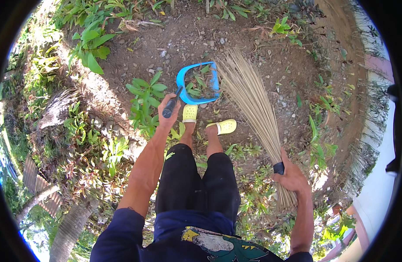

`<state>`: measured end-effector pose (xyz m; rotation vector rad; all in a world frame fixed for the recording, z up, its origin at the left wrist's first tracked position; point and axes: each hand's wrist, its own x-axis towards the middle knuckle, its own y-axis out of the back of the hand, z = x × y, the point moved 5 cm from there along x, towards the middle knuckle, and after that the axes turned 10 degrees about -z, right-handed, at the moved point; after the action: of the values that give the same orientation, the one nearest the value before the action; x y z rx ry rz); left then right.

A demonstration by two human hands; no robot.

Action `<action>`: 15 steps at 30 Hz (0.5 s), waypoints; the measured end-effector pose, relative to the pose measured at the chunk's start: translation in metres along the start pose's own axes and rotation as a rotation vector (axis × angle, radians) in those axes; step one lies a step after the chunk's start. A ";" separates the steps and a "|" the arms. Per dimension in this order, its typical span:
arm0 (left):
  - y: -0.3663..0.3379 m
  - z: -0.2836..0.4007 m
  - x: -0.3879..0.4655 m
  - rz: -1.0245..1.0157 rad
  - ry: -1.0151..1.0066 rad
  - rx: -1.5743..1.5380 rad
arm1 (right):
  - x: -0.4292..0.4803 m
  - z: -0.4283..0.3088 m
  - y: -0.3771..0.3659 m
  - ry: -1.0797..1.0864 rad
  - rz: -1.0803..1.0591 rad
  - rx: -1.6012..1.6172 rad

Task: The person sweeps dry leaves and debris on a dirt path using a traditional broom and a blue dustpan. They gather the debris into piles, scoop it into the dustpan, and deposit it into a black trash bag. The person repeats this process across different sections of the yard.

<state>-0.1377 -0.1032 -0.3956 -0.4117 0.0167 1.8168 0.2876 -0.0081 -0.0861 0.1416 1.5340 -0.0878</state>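
My left hand (169,110) grips the dark handle (173,103) of a blue plastic dustpan (184,93). Inside the dustpan lie green leaves and brown plant litter (199,83). A stick broom (253,100) of long, thin, straw-coloured ribs is in my right hand (291,173), held around a black band (278,168) near its bound end. The fanned tips of the broom reach up beside the dustpan's open right edge. Whether the tips press on the soil is hard to tell.
Bare brown soil (145,49) with small stones surrounds the dustpan. My yellow clogs (189,113) stand just below it. A leafy green plant (146,95) grows close to my left hand. Denser plants line the left side, with a tree trunk (71,226) at lower left. A white wall (376,183) curves along the right.
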 end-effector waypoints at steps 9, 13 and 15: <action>0.003 -0.010 0.015 0.013 -0.010 0.021 | 0.132 -0.020 -0.019 0.004 0.118 0.068; 0.003 0.001 0.014 0.035 0.024 0.262 | 0.104 -0.038 -0.076 0.065 -0.021 0.026; 0.001 0.010 0.011 0.082 0.021 0.355 | 0.063 -0.030 -0.088 0.094 -0.035 0.077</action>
<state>-0.1439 -0.0910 -0.3892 -0.1793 0.3706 1.8441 0.2471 -0.0884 -0.1531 0.1822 1.6277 -0.1703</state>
